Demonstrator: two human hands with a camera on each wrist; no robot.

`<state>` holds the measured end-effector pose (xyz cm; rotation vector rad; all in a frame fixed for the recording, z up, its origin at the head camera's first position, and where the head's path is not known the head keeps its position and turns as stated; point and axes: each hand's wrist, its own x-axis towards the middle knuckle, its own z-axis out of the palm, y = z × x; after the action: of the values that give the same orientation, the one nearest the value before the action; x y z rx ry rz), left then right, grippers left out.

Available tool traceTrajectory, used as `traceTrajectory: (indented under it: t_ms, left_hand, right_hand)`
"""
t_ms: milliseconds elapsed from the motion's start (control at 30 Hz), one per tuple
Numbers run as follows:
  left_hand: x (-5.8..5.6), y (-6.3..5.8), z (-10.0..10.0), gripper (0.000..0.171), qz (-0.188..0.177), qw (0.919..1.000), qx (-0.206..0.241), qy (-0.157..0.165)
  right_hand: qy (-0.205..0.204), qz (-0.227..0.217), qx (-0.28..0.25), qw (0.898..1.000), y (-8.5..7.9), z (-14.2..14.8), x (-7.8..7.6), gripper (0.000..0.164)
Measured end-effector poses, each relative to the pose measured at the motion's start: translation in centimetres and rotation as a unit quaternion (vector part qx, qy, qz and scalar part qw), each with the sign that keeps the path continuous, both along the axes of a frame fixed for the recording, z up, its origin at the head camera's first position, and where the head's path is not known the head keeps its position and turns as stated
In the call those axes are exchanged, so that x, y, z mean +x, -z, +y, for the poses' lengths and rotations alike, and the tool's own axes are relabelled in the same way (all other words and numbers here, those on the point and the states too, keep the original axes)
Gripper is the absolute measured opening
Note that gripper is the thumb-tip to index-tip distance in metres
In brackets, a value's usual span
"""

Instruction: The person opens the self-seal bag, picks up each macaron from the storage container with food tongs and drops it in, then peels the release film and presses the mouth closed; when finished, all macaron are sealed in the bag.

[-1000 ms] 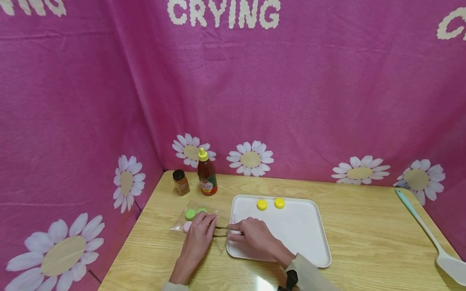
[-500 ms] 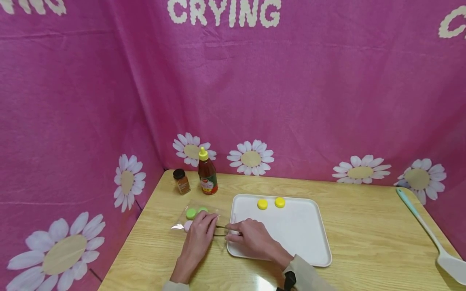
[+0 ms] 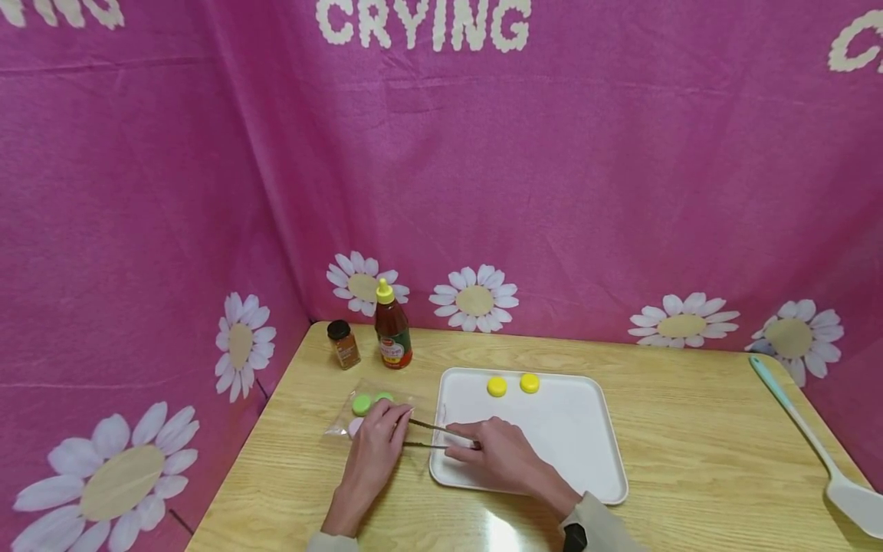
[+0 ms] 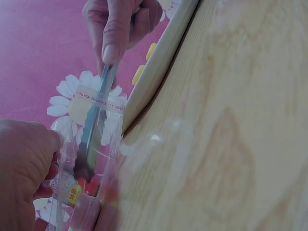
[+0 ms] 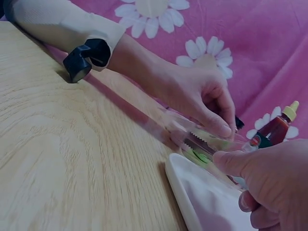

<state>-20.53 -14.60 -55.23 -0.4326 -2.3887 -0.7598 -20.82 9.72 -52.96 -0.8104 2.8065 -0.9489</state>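
From the head view I see the person's left hand (image 3: 375,441) pinching the edge of a clear plastic bag (image 3: 375,386), which lies on the pale wooden bench (image 3: 690,429) to the left of a white rectangular tray (image 3: 552,437). Two round green discs (image 3: 362,405) and a round pale pink disc (image 3: 355,427) show in the bag. The right hand (image 3: 507,452) has the slim metal tongs (image 3: 428,445) in its grip, thumb and finger on the two arms, which stand well apart; their tips are hidden behind the left hand, so I cannot tell whether they hold anything. Two round yellow discs (image 3: 497,386) sit on the tray.

In the left wrist view, the tongs run down past the bag's printed strip into its mouth, with the pink disc low inside. The left hand's grip is closed on the film at one side; I'd hold that edge taut and lifted.

The right wrist view shows the toothed edges of the tongs inside the film. Those teeth could snag, I reckon, so it seems best to guide both arms squarely round one disc, then squeeze gently
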Motion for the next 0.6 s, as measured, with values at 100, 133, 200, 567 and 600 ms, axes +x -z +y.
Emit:
traceTrajectory:
  t_ms: [100, 133, 200, 567, 600]
  left_hand:
    - [0.1, -0.1, 0.0, 0.007, -0.008, 1.0000, -0.003, -0.004]
    - [0.1, -0.1, 0.0, 0.007, -0.007, 1.0000, -0.003, -0.004]
    - [0.1, -0.1, 0.0, 0.007, -0.005, 1.0000, -0.004, -0.006]
    - [0.1, -0.2, 0.2, 0.007, -0.012, 0.9998, -0.010, -0.016]
    - [0.1, -0.2, 0.2, 0.007, -0.012, 0.9997, -0.011, -0.016]
  right_hand:
    - [0.011, 0.010, -0.004, 1.000, 0.0, 1.0, 0.4, 0.047]
    - [0.014, 0.011, -0.006, 1.000, 0.0, 1.3, 0.5, 0.047]
    - [0.021, 0.013, -0.009, 1.000, 0.0, 2.0, 0.9, 0.047]
    - [0.073, 0.008, -0.028, 0.997, -0.3, 5.6, 2.4, 0.046]
    - [0.082, 0.006, -0.028, 0.996, -0.3, 5.9, 2.5, 0.046]
